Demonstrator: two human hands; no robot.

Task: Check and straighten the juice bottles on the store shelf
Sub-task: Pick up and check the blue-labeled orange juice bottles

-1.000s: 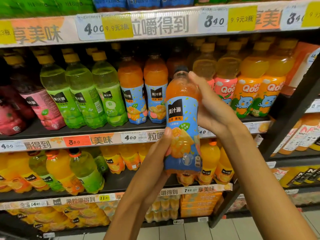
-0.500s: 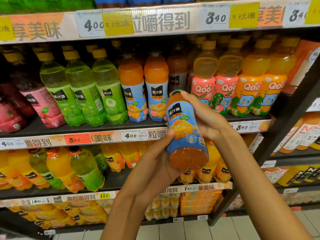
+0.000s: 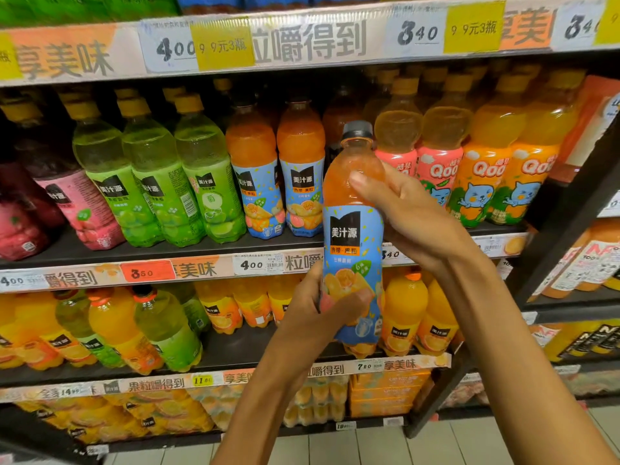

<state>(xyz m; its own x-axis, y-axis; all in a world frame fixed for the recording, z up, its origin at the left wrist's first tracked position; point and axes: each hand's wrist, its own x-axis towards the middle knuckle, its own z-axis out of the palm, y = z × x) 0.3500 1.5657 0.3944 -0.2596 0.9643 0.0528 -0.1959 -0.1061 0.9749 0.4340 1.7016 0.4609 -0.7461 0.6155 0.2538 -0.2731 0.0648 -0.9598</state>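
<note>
An orange juice bottle [image 3: 352, 236] with a blue label and a dark cap stands upright in front of the middle shelf, held off it by both hands. My right hand [image 3: 409, 216] grips its upper body from the right, thumb across the neck. My left hand [image 3: 322, 317] grips its lower part, thumb on the label. Two matching blue-label bottles [image 3: 278, 182] stand on the shelf just to the left. A gap in the front row shows behind the held bottle, with darker bottles further back.
Green bottles [image 3: 161, 182] and pink bottles [image 3: 67, 209] fill the shelf's left, Qoo bottles [image 3: 483, 169] its right. Price strips [image 3: 201, 270] run along the shelf edges. Orange bottles [image 3: 419, 317] stand on the lower shelf. A black upright [image 3: 536, 297] borders the right side; tiled floor lies below.
The bottle was tipped with its base toward me half a second ago; it now stands upright again, label facing me. My right hand has risen to its neck.
</note>
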